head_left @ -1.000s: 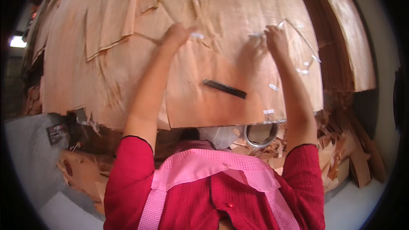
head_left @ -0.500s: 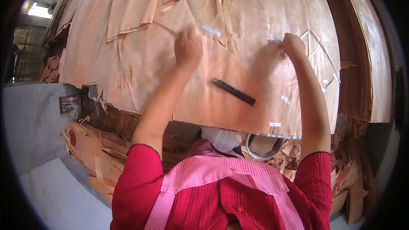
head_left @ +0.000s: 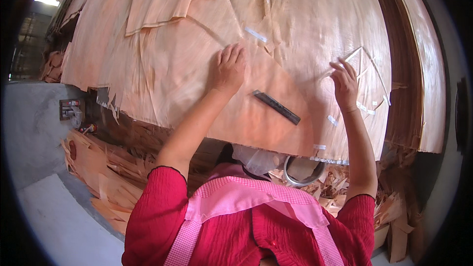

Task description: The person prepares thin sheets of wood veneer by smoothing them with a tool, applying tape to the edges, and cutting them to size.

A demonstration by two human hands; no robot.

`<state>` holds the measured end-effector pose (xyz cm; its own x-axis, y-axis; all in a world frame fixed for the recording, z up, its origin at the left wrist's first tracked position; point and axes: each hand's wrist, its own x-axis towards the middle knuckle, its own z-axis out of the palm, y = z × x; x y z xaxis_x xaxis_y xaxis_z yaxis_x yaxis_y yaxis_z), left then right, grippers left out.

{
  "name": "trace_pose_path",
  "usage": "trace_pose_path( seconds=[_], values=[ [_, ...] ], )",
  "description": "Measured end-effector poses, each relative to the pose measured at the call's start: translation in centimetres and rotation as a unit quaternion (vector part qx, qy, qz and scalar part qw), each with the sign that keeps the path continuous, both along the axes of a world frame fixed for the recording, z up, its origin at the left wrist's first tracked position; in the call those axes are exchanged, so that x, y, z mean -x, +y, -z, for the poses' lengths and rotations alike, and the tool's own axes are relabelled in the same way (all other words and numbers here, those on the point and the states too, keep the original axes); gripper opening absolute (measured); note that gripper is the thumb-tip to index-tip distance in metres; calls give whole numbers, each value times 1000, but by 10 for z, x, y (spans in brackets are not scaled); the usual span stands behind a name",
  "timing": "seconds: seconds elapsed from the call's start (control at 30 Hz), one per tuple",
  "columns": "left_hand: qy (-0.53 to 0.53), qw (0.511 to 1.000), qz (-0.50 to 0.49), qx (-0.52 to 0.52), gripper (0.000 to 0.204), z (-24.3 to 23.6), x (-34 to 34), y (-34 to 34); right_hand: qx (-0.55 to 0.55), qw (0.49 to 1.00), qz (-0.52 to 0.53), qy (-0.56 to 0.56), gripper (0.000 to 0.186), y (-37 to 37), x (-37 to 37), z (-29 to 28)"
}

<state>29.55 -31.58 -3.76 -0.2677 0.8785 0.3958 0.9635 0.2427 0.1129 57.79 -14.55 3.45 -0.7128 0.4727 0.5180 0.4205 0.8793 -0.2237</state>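
My left hand (head_left: 227,71) lies on a large sheet of pale pinkish wood veneer (head_left: 167,74), fingers apart and slightly bent, holding nothing I can see. My right hand (head_left: 345,83), fingers loosely spread, is at the sheet beside thin veneer strips (head_left: 372,63) that form a pointed loop. Between my hands lies a flat dark blade-like bar (head_left: 276,107), set diagonally. Small white tape pieces (head_left: 256,34) are stuck on the veneer in several places. Overlapping, creased veneer layers (head_left: 157,5) cover the upper left.
A darker-edged veneer stack (head_left: 426,113) stands at the right. Below the sheet's front edge are a clear plastic bag (head_left: 256,160), a round metal-rimmed container (head_left: 294,183) and heaped veneer scraps (head_left: 103,182). A grey ledge (head_left: 34,118) with a recessed box of small objects is at left.
The view has shifted slightly. My left hand's fingers have spread out on the veneer. My right hand has moved a little lower and its fingers have opened from their curled shape.
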Motion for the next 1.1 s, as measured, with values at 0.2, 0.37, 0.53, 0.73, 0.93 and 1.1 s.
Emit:
trace_pose_path(
  seconds=[0.2, 0.37, 0.53, 0.73, 0.93, 1.1],
  values=[
    [-25, 999, 23, 23, 39, -3, 5, 2, 319, 945, -73, -13, 12, -4, 113, -14],
    [-57, 998, 32, 12, 39, -1, 7, 7, 546, 816, -110, -152, 6, 12, 201, -2],
    [-16, 999, 40, -2, 38, 6, 13, 8, 469, 843, -126, -234, 12, 21, 237, -1],
    [-218, 968, 47, -116, 30, 0, 24, 18, 508, 816, -94, -261, 10, 29, 239, -7],
    [-328, 924, -9, -198, 23, 6, 29, 32, 547, 801, -79, -230, 9, 30, 232, -6],
    [-364, 911, -27, -190, 21, 1, 29, 34, 568, 791, -87, -212, 10, 31, 231, -2]
  ],
)
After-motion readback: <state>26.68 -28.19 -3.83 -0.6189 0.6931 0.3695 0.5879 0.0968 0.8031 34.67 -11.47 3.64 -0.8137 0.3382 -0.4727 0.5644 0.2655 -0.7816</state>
